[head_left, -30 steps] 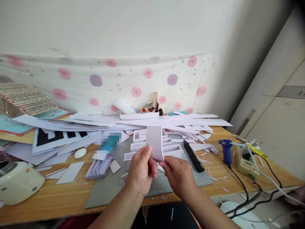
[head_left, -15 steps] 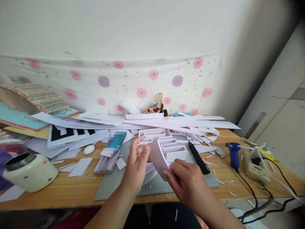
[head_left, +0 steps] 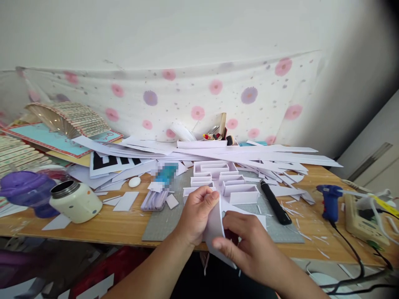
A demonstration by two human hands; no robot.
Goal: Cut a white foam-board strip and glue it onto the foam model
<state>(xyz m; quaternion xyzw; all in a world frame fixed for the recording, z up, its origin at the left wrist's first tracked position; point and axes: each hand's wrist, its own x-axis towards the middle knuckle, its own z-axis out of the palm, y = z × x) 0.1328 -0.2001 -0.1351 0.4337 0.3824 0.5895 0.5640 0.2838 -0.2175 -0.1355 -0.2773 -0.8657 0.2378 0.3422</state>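
Note:
A bent white strip of card or thin foam board is held up over the table's front edge. My left hand pinches its upper part, thumb on top. Around its right edge curls my right hand, the thumb on the near face and the fingers behind; how firmly they press is hard to see. Just beyond my hands, a white model of open rectangular boxes rests on the grey cutting mat. My hands hide the model's near part.
Right of the model lies a black cutter-like tool. A blue glue gun and a power strip with cords are farther right. Long white strips cross the back. A cream jar and purple cup stand left.
My left hand has gone from spread fingers to a pinch on the strip. The strip has come lower and nearer, uncovering more of the model. My view has shifted left.

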